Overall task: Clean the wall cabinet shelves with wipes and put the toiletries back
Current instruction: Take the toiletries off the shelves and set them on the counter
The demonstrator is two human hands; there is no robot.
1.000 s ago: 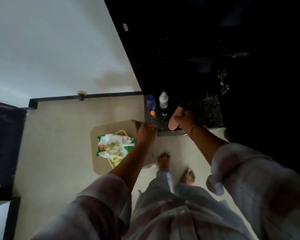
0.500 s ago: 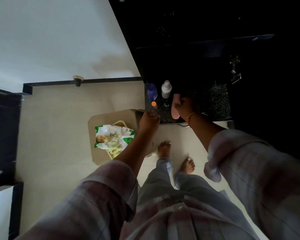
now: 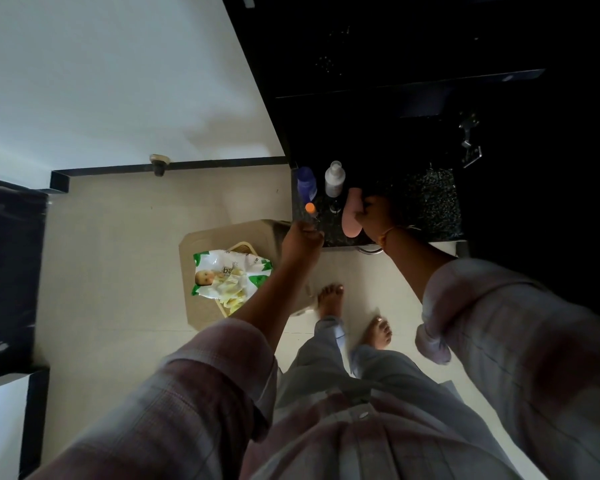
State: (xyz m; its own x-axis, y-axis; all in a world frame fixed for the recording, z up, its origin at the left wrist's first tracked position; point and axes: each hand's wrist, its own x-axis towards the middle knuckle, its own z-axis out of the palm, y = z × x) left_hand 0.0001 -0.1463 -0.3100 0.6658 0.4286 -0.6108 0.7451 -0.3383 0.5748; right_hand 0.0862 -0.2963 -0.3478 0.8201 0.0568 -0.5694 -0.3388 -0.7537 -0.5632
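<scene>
My right hand grips a pink bottle that stands on the dark speckled counter. Just left of it stand a white bottle and a purple bottle. My left hand is at the counter's front left corner, fingers curled round the base of a slim orange-capped bottle. A green and white wipes pack lies on a beige stool on the floor, with a crumpled yellowish wipe on top. The cabinet above is too dark to make out.
My bare feet stand on the pale floor just in front of the counter, right of the stool. A white wall with a black skirting and a door stopper lies to the left. A dark door is at the far left.
My right hand has brought the pink bottle down and a little left, close to the white bottle on the counter. My left hand has stayed at the counter's corner. The view has shifted slightly.
</scene>
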